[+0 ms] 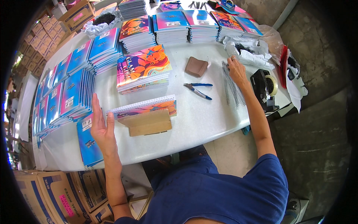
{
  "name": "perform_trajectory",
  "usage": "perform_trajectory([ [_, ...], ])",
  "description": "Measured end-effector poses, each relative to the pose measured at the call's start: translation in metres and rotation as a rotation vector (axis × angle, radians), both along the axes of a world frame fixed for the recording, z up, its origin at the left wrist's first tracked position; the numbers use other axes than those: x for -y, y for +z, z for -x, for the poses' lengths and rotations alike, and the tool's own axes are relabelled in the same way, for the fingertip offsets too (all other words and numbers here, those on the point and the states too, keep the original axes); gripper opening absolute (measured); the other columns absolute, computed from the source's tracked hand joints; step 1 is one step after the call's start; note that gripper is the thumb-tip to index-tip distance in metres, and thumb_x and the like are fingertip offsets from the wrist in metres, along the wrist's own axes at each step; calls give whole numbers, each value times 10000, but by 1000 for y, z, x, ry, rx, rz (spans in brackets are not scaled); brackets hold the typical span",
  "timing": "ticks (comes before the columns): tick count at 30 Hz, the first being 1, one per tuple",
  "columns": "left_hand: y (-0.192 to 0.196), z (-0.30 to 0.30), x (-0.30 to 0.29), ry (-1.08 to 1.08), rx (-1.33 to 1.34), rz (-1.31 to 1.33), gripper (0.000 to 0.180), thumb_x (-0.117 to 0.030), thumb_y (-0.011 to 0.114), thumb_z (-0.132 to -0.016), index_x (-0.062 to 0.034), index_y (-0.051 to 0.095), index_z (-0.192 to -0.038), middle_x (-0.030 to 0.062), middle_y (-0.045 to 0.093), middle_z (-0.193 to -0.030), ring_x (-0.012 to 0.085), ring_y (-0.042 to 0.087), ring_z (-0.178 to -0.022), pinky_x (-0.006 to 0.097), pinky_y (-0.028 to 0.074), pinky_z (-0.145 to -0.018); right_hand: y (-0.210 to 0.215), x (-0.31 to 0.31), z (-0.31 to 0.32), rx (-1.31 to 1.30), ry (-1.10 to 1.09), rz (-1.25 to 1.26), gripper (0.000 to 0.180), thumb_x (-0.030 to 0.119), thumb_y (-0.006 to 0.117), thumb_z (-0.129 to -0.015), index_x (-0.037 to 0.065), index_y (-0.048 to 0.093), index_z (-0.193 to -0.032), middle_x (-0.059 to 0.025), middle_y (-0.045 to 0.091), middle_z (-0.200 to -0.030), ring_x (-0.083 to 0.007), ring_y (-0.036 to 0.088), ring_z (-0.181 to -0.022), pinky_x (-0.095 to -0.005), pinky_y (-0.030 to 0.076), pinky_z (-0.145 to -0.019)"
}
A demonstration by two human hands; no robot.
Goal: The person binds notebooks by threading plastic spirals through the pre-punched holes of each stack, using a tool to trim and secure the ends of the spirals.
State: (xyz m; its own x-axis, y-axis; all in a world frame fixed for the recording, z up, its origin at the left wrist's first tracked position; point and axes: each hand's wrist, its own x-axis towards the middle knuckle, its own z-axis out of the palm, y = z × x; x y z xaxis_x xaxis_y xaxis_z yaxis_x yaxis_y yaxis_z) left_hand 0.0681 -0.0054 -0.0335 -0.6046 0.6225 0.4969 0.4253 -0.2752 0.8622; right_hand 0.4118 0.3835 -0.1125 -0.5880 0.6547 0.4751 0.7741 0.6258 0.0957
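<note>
Visibly slender, dark wire coils (232,89)

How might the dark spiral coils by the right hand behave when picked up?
The spiral coils by the right hand are probably light for their size: each looks like thin strand wound around open space. Being long and slender, one may flex if lifted by an end. Lying close together, their loops might snag on each other.

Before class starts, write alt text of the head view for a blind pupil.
A person's right fingers are at wire spirals on a white table; the left fingers extend beside a notebook standing behind folded cardboard. Stacked notebooks stand beyond.
</note>
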Motion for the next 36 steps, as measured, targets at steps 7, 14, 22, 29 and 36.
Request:
perform_trajectory([
  [7,0,-1,1,-4,-12,1,593,23,551,-911,53,313,-1453,159,309,-1537,245,278,-1429,372,198,-1169,7,-1,6,17,92,-30,175,141,619,-870,-17,620,-944,-199,561,-1026,-339,579,-1001,-419,494,-808],
  [14,0,-4,0,9,-61,41,595,7,562,-910,52,320,-1452,157,322,-1532,233,284,-1427,359,211,-1160,7,5,11,47,-74,37,189,188,631,-870,31,651,-974,-135,587,-995,-285,595,-972,-401,511,-751],
  [22,8,-17,-12,34,-401,161,583,-100,638,-891,-40,430,-1432,146,377,-1511,280,294,-1429,434,175,-1162,42,48,37,-262,233,45,145,126,654,-847,80,702,-976,-95,640,-943,-269,640,-820,-375,510,-674],
  [29,37,-69,-67,44,-1189,459,767,-453,709,-758,-100,478,-1399,126,437,-1449,407,274,-1399,638,197,-1088,108,187,98,-594,588,744,205,-17,679,-818,65,709,-1004,-55,639,-822,-135,600,-726,-263,469,-637],
  [36,12,-81,-81,-24,-1043,471,834,-475,701,-745,-146,402,-1450,100,444,-1448,412,322,-1370,604,197,-1105,68,200,101,-858,400,825,160,-9,564,-909,26,607,-1059,-70,661,-875,-121,620,-780,-274,491,-682],
])
